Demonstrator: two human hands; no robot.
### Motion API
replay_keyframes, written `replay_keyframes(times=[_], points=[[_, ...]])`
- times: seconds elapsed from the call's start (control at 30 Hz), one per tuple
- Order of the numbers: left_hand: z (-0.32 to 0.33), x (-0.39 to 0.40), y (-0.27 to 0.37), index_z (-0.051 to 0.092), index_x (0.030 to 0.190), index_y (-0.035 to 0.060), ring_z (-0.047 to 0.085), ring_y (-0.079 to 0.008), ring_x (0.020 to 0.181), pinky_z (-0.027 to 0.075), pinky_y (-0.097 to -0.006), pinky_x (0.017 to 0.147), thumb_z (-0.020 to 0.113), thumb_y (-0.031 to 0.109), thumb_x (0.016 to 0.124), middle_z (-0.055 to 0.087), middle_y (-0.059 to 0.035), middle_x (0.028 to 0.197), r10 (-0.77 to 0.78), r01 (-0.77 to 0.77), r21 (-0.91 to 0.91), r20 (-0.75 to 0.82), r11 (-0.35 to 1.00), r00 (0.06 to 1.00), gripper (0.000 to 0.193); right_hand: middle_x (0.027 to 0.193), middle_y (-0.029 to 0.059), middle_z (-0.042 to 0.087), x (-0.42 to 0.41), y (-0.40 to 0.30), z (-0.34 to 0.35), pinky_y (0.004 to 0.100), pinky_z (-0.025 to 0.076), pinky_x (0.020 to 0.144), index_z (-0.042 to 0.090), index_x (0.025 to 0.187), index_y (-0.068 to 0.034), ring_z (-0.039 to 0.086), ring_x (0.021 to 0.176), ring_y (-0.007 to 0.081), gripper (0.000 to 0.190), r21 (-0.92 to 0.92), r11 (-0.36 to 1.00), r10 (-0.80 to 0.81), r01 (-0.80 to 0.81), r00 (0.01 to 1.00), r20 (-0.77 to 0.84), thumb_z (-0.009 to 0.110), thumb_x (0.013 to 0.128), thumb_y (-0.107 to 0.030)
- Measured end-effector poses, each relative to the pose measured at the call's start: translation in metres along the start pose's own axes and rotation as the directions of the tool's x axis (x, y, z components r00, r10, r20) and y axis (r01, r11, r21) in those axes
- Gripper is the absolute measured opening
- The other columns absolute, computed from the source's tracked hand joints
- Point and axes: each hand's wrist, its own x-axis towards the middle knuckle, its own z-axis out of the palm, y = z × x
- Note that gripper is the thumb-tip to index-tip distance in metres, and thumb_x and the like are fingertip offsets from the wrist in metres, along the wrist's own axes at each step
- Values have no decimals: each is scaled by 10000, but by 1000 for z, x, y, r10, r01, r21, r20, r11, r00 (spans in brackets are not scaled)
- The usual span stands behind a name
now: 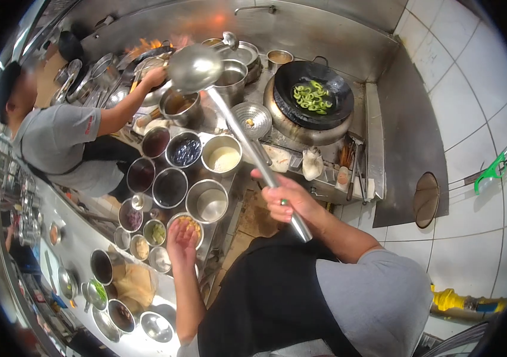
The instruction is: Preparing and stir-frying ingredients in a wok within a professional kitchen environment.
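Observation:
The metal handle of a long wok ladle [240, 120] is gripped in my right hand [287, 198], and its round bowl is raised at the upper left. Palm up, my left hand [182, 243] holds nothing that I can see; its fingertips overlap a metal pot of yellow pieces [191, 223]. Ahead on the right, a black wok [271, 91] sits on a round burner ring [275, 120]. Curved slices of green vegetable [313, 98] lie in the wok. Below the ladle's shaft rests a perforated strainer [244, 117] with a small yellow piece in it.
A co-worker [66, 138] reaches toward a flaming wok [155, 53] at the left. Several metal seasoning pots [170, 187] crowd the counter between us. Bowls of ingredients stand on a steel counter [52, 276]. A mesh skimmer [426, 200] hangs along the tiled wall.

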Motion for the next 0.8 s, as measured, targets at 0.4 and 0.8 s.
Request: replay_keyframes(times=[0.4,0.8], points=[[139,53,-118,487,1209,62,632,-257,861,545,-369,721,575,180,908,603,-133,1062,-266,261,292,-26,920,964,335,569,-26,420,-35,-141,-214,232,365,342,321,1432,-82,412,401,55,611,-594,804,-454,25,670,-587,527,864,9],[248,92,-155,482,1182,41,631,-237,840,528,-363,726,586,140,894,597,-135,1060,-312,239,512,59,825,948,321,729,19,533,-10,-198,-298,249,375,399,316,1481,-88,450,444,75,673,-901,416,-741,-125,528,-415,586,868,-35]])
